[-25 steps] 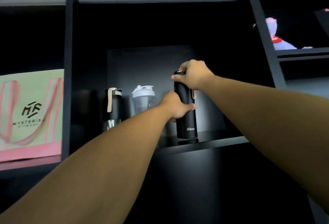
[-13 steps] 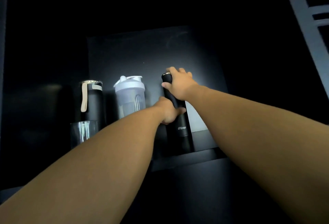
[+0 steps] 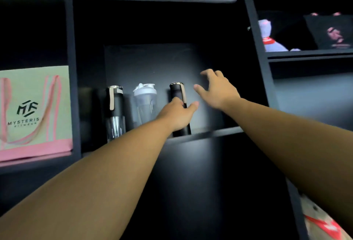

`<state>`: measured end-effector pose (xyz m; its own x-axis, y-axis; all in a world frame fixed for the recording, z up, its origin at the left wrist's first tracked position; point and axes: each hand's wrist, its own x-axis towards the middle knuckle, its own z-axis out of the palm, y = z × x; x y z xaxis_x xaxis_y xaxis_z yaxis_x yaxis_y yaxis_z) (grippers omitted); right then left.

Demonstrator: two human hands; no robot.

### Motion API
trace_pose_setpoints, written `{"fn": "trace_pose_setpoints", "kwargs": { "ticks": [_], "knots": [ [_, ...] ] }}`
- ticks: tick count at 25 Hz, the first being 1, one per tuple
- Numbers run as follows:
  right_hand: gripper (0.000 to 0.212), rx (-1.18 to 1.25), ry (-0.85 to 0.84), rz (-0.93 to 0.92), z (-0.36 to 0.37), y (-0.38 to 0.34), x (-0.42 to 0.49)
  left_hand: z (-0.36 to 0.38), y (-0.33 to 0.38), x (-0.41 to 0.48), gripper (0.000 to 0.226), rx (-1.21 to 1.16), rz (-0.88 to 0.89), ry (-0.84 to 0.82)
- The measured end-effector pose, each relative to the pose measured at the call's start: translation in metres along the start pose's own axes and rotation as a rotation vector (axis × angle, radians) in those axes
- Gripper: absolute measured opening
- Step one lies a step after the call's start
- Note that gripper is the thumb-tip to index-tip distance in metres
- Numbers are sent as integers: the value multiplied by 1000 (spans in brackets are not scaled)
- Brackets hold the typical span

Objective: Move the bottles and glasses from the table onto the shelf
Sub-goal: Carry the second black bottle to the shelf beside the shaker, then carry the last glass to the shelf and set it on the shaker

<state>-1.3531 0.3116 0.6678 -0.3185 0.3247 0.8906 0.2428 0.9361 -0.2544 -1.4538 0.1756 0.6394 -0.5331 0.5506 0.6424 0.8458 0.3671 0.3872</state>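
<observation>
A tall black bottle (image 3: 177,92) with a tan strap stands upright on the dark shelf (image 3: 215,132), rightmost in a row. My left hand (image 3: 178,114) is wrapped around its middle. My right hand (image 3: 216,89) hovers just right of the bottle's top, fingers spread, touching nothing. Left of it stands a clear shaker bottle (image 3: 145,102) with a white lid. Further left is another black bottle (image 3: 115,100) with a tan strap, and a clear glass (image 3: 115,128) stands in front of it.
A green and pink paper bag (image 3: 36,113) fills the compartment to the left. A stuffed toy (image 3: 269,36) and a dark picture (image 3: 332,32) sit in the upper right compartment. Shelf uprights (image 3: 71,79) frame the middle bay, with free shelf to the right of the bottle.
My right hand has let go of the black bottle's top and moved to the right, opening. My left hand still holds the bottle, which now stands on the shelf.
</observation>
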Motion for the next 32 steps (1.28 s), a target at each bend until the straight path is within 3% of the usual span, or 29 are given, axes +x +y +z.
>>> {"fn": "trace_pose_setpoints", "kwargs": {
  "ticks": [5,9,15,18,24,29,32],
  "knots": [
    [57,-123,13,105,-121,-3,-120,-13,58,-132,78,-37,132,-40],
    [55,-278,-41,215,-223,1,-232,17,114,-256,76,-118,234,-189],
    [55,-511,-81,429,-392,17,-368,54,257,-389,85,-292,405,-401],
    [54,-651,-50,522,-486,26,-427,70,333,-457,78,-400,490,-514],
    [53,-786,-46,706,-639,44,-547,102,445,-569,75,-535,592,-578],
    [44,-855,-55,904,-766,91,-680,155,509,-651,73,-521,553,-650],
    [39,-879,-156,993,-823,130,-757,207,548,-708,73,-543,418,-803]
  ]
}}
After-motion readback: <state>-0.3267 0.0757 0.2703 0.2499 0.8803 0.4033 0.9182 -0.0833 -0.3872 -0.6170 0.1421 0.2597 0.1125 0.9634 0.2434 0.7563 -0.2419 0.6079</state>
